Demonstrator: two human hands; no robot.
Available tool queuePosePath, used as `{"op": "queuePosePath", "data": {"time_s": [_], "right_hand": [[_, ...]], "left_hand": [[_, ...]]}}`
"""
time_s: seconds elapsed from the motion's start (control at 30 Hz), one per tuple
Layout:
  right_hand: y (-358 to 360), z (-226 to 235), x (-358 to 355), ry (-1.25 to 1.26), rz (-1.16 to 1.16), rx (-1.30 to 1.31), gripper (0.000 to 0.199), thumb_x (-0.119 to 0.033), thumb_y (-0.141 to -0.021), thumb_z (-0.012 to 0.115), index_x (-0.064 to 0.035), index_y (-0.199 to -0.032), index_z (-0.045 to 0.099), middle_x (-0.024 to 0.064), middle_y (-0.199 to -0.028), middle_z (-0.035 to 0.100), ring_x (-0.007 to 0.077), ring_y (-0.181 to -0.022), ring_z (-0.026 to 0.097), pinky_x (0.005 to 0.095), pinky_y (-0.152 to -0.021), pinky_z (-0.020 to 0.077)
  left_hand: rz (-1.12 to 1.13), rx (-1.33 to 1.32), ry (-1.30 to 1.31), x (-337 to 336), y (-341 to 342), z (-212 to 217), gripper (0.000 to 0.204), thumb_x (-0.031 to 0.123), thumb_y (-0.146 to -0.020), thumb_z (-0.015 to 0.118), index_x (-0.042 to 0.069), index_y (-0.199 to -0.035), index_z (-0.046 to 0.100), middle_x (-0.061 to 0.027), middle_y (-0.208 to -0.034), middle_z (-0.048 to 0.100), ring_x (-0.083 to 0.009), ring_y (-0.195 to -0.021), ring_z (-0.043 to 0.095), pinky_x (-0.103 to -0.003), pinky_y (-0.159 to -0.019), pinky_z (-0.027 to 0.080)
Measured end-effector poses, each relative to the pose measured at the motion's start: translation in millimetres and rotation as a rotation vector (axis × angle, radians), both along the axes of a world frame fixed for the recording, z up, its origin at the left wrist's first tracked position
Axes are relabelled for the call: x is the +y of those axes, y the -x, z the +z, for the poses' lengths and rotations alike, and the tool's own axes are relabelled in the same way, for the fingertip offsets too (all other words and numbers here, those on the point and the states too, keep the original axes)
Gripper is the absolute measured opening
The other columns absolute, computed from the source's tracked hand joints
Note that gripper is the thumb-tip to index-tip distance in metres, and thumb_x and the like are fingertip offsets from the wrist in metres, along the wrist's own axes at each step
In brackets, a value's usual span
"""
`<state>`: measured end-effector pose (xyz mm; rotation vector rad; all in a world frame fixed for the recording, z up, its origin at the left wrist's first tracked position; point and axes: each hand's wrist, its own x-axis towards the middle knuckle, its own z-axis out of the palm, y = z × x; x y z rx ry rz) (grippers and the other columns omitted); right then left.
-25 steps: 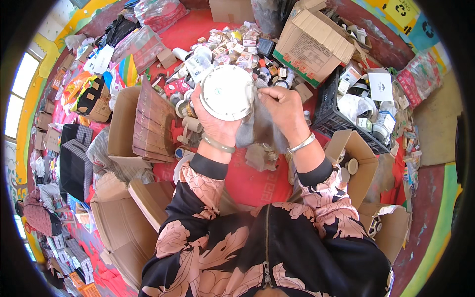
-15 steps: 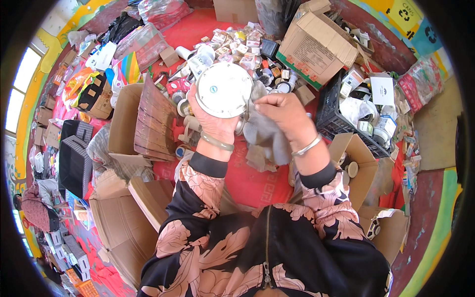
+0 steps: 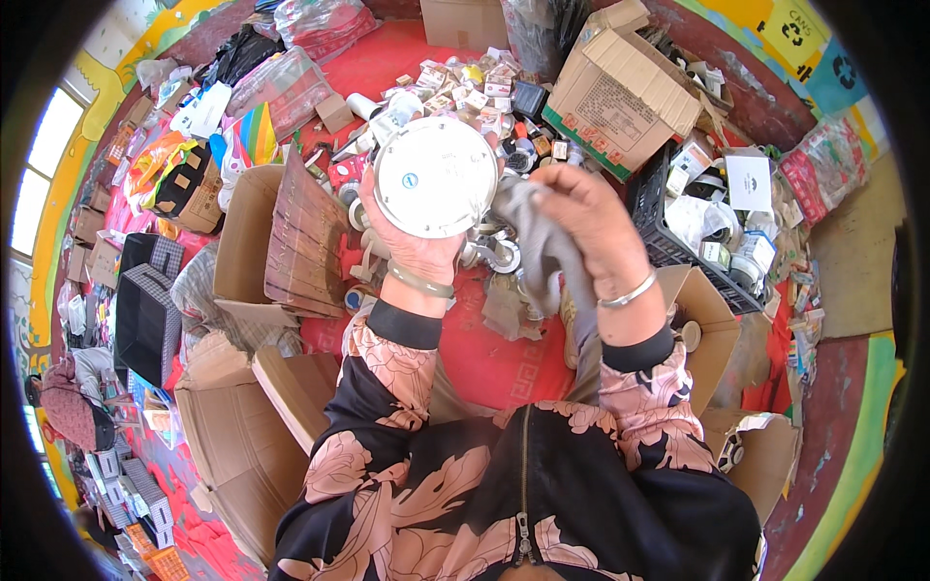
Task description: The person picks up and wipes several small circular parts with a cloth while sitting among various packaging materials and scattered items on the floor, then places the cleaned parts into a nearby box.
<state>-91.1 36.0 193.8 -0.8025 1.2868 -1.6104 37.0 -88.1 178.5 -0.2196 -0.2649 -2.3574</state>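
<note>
While the white round disc is gripped from below by the left hand and held up above the red mat, the grey cloth is clenched in the right hand. Compared with a moment earlier, the cloth is seen drawn off the disc's edge to its right, so a wiping pass is judged complete. Cardboard boxes and a black crate are seen beyond.

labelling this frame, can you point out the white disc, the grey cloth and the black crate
white disc [image 3: 435, 177], head view, middle of its flat face
grey cloth [image 3: 542, 242], head view, hanging fold
black crate [image 3: 651, 208], head view, left wall
</note>
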Motion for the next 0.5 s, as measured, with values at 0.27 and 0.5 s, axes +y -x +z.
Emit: {"op": "queuePosePath", "data": {"time_s": [0.27, 0.5], "right_hand": [[-10.7, -28.2, -14.7, 0.035, -0.329, 0.274, 0.008, -0.005, -0.073, 0.062, -0.0008, -0.079, 0.059, -0.0043, -0.065, 0.051, 0.0042, -0.060, 0.043, 0.0197, -0.054, 0.0362], [-3.8, -30.2, -14.5, -0.112, -0.404, 0.477, 0.013, -0.008, -0.069, 0.062, 0.0000, -0.079, 0.059, -0.0006, -0.063, 0.053, 0.0052, -0.058, 0.045, 0.0209, -0.054, 0.0386]], "left_hand": [[0.138, -0.216, -0.001, 2.5, 4.5, -11.7, 0.055, 0.042, -0.085, 0.041, 0.005, -0.126, 0.042, -0.0111, -0.125, 0.048, -0.0298, -0.113, 0.048, -0.044, -0.096, 0.039], [0.088, -0.217, 0.148, 12.0, 4.1, -21.1, 0.051, 0.026, -0.083, 0.051, 0.001, -0.126, 0.040, -0.0146, -0.123, 0.049, -0.0299, -0.112, 0.049, -0.043, -0.096, 0.039]]}}
